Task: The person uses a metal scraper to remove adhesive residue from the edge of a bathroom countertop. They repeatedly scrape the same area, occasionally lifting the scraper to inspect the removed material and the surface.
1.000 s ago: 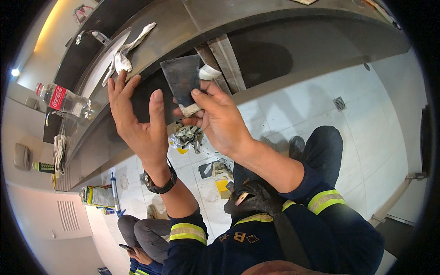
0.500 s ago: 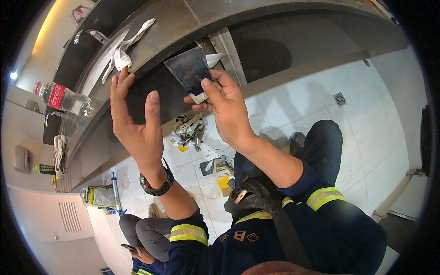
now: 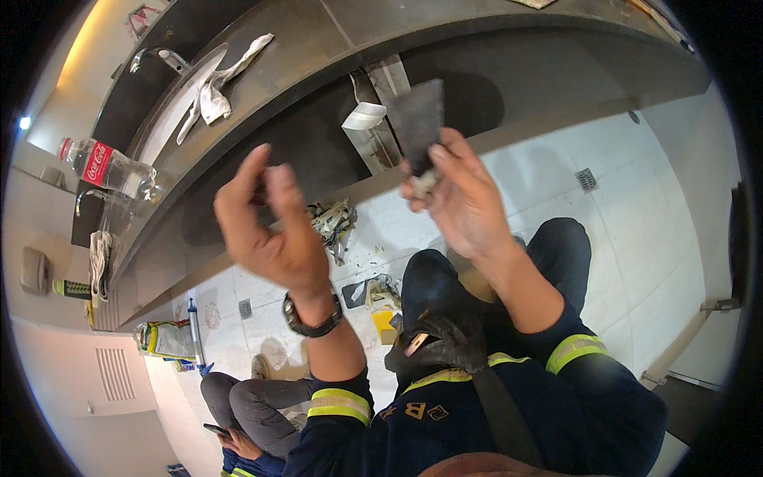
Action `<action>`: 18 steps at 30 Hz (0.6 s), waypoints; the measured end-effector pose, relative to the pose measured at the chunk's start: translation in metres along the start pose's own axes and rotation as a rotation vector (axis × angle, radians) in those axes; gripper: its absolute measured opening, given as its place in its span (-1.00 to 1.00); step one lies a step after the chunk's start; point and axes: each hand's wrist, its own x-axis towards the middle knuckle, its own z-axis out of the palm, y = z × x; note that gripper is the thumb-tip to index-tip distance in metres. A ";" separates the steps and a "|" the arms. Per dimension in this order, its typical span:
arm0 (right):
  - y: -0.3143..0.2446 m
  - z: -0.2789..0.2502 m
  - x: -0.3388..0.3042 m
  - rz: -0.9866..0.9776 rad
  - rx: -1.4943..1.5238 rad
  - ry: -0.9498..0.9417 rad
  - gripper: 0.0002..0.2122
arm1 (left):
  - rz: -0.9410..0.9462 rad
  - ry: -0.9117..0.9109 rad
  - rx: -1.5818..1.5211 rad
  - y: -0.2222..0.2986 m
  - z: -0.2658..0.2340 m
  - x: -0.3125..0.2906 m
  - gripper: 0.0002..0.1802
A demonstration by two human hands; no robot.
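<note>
My right hand (image 3: 469, 199) grips a dark flat scraper (image 3: 420, 123) by its short end. Whitish residue is caked there, and the blade widens upward. My left hand (image 3: 270, 230), with a black watch (image 3: 312, 314) on its wrist, is raised on the left and slightly blurred. It is empty, with fingers bent and thumb apart. Behind the hands, a white curved piece (image 3: 366, 116) shows at an opening under the dark counter (image 3: 318, 60). Below, on the tiled floor, lies a heap of crumpled scraps (image 3: 334, 226).
A white cloth (image 3: 216, 99) lies by the sink with its faucet (image 3: 159, 60); a bottle with a red label (image 3: 107, 167) is at the left. A seated person (image 3: 258, 405) holds a phone. Nearby are a caulking gun (image 3: 195, 334) and a yellow item (image 3: 384, 324).
My right hand has moved right with the scraper, turning its blade more upright. My left hand has shifted right and down, its fingers now more bent. The white curved piece is more exposed.
</note>
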 end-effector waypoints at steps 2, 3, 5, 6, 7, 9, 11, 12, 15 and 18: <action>-0.017 -0.012 -0.012 -0.031 -0.075 0.010 -0.78 | 0.096 -0.078 0.153 0.000 0.019 0.000 -0.79; -0.025 -0.019 -0.011 -0.066 -0.123 0.008 -0.78 | 0.114 -0.045 0.127 -0.002 0.035 0.000 -0.78; -0.039 -0.033 -0.005 -0.136 -0.213 0.001 -0.79 | 0.147 0.005 0.113 -0.008 0.062 -0.002 -0.77; -0.045 -0.040 -0.002 -0.153 -0.249 0.002 -0.80 | 0.135 0.017 0.114 -0.006 0.069 -0.004 -0.78; -0.051 -0.047 0.002 -0.169 -0.283 0.002 -0.81 | 0.124 0.030 0.116 -0.004 0.075 -0.005 -0.78; -0.056 -0.062 0.004 -0.192 -0.280 0.054 -0.83 | 0.113 0.037 0.123 -0.003 0.085 -0.006 -0.79; -0.059 -0.077 0.006 -0.163 -0.284 0.087 -0.83 | 0.094 0.063 0.121 -0.003 0.088 -0.007 -0.80; -0.058 -0.083 0.005 -0.148 -0.285 0.109 -0.83 | 0.084 0.071 0.119 -0.002 0.090 -0.008 -0.81; -0.058 -0.089 0.010 -0.112 -0.287 0.091 -0.83 | 0.041 0.137 0.153 0.000 0.095 -0.005 -0.85; -0.058 -0.096 0.010 -0.096 -0.263 0.097 -0.84 | 0.037 0.181 0.138 0.001 0.101 -0.003 -0.88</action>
